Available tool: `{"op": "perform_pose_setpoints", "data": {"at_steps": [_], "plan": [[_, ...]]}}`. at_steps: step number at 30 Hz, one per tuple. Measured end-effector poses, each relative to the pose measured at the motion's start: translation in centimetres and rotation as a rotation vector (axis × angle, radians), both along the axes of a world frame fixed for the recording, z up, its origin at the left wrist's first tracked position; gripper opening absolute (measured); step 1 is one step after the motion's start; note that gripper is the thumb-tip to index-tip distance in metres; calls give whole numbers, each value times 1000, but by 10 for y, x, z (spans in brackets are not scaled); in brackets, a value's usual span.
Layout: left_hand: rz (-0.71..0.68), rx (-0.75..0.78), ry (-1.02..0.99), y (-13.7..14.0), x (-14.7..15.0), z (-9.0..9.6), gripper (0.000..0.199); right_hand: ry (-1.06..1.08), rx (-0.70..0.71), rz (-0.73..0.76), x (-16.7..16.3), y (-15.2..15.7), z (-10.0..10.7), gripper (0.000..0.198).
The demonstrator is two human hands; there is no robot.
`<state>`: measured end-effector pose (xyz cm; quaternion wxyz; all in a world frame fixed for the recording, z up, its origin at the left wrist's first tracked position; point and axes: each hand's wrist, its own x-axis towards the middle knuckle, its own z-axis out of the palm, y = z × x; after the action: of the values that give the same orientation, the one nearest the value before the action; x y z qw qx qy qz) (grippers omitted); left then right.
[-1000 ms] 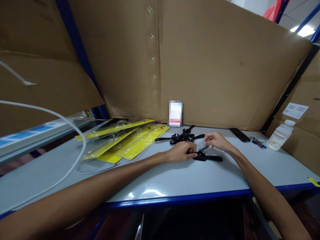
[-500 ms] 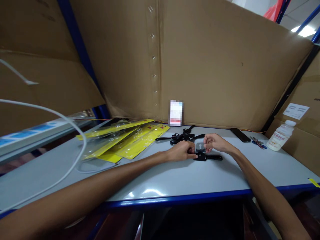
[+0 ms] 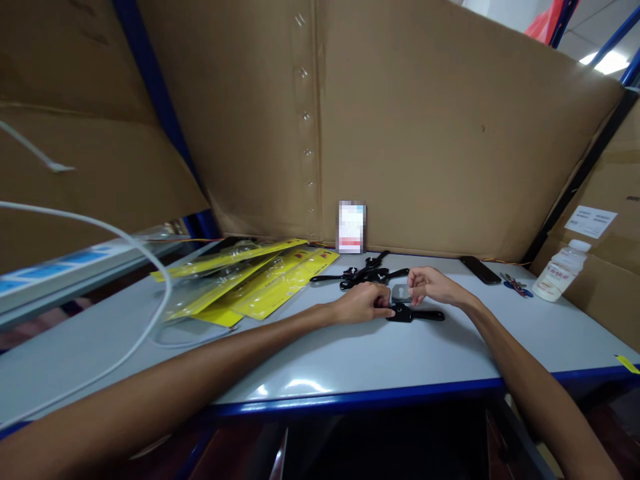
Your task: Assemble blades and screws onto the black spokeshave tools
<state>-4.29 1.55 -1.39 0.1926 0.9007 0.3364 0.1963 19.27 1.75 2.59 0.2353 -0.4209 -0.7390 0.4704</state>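
A black spokeshave point(image 3: 404, 314) lies near the middle of the table, one handle pointing right. My left hand point(image 3: 364, 303) is closed at its left end, thumb against the body; the other handle is hidden beneath it. Just above the body, a flat grey blade point(image 3: 401, 293) with a slot is upright between my hands. My right hand point(image 3: 431, 287) pinches the blade's right edge, fingers curled. Whether the left fingers also touch the blade I cannot tell. Behind my hands several more black spokeshaves point(image 3: 370, 264) lie crossed in a heap.
Yellow cards with clear plastic blisters point(image 3: 270, 287) are stacked at the left. A lit phone point(image 3: 351, 228) leans against the cardboard wall point(image 3: 400, 133). To the right are a dark phone point(image 3: 480, 270), small scissors point(image 3: 517, 287) and a white bottle point(image 3: 559, 273). A white cable point(image 3: 145, 327) loops at left.
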Motion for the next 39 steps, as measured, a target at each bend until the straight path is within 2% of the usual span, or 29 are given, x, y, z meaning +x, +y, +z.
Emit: {"op": "perform_pose_setpoints", "data": {"at_steps": [5, 9, 12, 16, 22, 29, 35, 39], "plan": [[0, -2, 2, -1, 1, 1, 26, -5, -35, 65, -2, -3, 1, 21], [-14, 13, 0, -1, 1, 2, 26, -52, 23, 72, -4, -5, 2, 27], [-16, 16, 3, -1, 1, 2, 26, -129, 106, 19, -6, -4, -2, 20], [-13, 30, 12, -2, 1, 2, 27, -143, 132, -42, -8, -4, -6, 9], [-10, 59, 20, -2, 0, 1, 27, -105, 100, -57, -10, -5, -3, 11], [-30, 54, 18, -1, 0, 0, 26, -171, 110, -5, -8, -3, -3, 8], [-33, 62, 15, -1, -1, -1, 25, -310, 263, 51, -5, -2, -1, 8], [-27, 53, 7, -3, -1, 0, 20, -341, 278, 78, -3, -3, -1, 11]]}}
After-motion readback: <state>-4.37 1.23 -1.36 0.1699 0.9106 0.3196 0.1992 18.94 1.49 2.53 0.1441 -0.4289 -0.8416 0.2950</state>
